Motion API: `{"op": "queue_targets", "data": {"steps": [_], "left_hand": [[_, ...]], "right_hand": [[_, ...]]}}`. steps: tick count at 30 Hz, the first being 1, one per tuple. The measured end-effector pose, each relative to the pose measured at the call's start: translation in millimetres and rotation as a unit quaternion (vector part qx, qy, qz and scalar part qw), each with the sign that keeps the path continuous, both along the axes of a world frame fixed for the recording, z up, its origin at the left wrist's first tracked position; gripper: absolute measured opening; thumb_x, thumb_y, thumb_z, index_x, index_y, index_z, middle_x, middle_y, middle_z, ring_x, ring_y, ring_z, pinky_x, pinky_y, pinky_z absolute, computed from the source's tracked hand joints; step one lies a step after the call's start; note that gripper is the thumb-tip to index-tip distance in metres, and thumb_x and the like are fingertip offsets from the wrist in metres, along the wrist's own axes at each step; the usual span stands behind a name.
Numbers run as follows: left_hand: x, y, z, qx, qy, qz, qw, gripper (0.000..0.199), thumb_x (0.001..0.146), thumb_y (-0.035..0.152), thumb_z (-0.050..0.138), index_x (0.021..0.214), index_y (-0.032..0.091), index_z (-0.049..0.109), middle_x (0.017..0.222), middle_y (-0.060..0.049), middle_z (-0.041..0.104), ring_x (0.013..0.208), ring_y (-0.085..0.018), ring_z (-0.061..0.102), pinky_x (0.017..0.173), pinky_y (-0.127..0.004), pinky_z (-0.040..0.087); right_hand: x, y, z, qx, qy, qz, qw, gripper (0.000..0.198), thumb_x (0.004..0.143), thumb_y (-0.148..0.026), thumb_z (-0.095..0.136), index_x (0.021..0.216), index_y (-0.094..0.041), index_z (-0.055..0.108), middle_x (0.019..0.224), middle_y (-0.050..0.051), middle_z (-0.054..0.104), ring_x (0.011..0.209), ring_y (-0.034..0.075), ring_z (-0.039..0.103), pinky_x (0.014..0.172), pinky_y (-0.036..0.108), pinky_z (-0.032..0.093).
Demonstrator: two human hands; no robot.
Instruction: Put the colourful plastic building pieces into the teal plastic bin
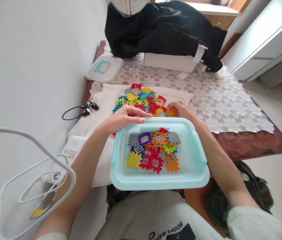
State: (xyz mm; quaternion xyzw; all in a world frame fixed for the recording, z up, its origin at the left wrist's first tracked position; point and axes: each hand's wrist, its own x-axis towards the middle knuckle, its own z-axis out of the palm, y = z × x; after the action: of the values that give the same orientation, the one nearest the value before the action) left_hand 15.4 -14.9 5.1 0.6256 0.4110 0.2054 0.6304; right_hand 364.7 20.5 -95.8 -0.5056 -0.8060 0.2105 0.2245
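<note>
A pale turquoise plastic tub (195,173) is at the table's near edge, in front of my body. Inside it lie several toothed plastic building tiles, among them a yellow tile (134,160), a red window tile (155,162) and a purple window tile (144,138). My left hand (124,118) grips the tub's far left rim, thumb and fingers close together. Beyond the tub is a heap of mixed-colour tiles (141,96). At the heap's right side my right hand (180,109) has its fingers curled on an orange tile (172,111); its thumb is hidden.
A clear lid (106,69) with a turquoise handle lies at the back left. Black earphones (81,110) and a white box (74,146) sit left. Black cloth (165,30) covers a white box behind. A white cable (73,173) loops near my left arm.
</note>
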Motion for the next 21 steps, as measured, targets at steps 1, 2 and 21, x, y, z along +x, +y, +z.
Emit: {"op": "queue_targets", "data": {"steps": [1,2,21], "left_hand": [[-0.2,0.0,-0.1,-0.001,0.000,0.000,1.000,0.044,0.086,0.043,0.087,0.121,0.016,0.088,0.081,-0.004,0.075,0.065,-0.011,0.053,0.053,-0.021,0.030],[-0.4,0.1,-0.4,-0.002,-0.002,0.000,1.000,0.044,0.086,0.043,0.087,0.121,0.016,0.088,0.081,-0.005,0.075,0.065,-0.011,0.053,0.054,-0.021,0.030],[-0.2,0.1,0.5,-0.002,0.006,0.000,1.000,0.048,0.085,0.045,0.088,0.123,0.016,0.087,0.084,-0.006,0.077,0.065,-0.012,0.056,0.054,-0.021,0.033]], "right_hand": [[0.0,-0.7,0.9,0.003,0.000,-0.001,1.000,0.047,0.085,-0.052,0.083,0.123,-0.029,0.068,0.132,0.011,0.071,0.123,0.035,0.068,0.112,0.051,0.054],[-0.2,-1.7,2.2,0.003,-0.001,0.003,1.000,0.047,0.085,-0.051,0.083,0.123,-0.028,0.068,0.132,0.011,0.071,0.123,0.035,0.068,0.112,0.051,0.054],[-2.2,-5.7,12.8,0.004,-0.008,-0.045,0.999,0.037,0.087,-0.046,0.079,0.117,-0.025,0.073,0.121,0.011,0.080,0.108,0.033,0.075,0.103,0.051,0.059]]}}
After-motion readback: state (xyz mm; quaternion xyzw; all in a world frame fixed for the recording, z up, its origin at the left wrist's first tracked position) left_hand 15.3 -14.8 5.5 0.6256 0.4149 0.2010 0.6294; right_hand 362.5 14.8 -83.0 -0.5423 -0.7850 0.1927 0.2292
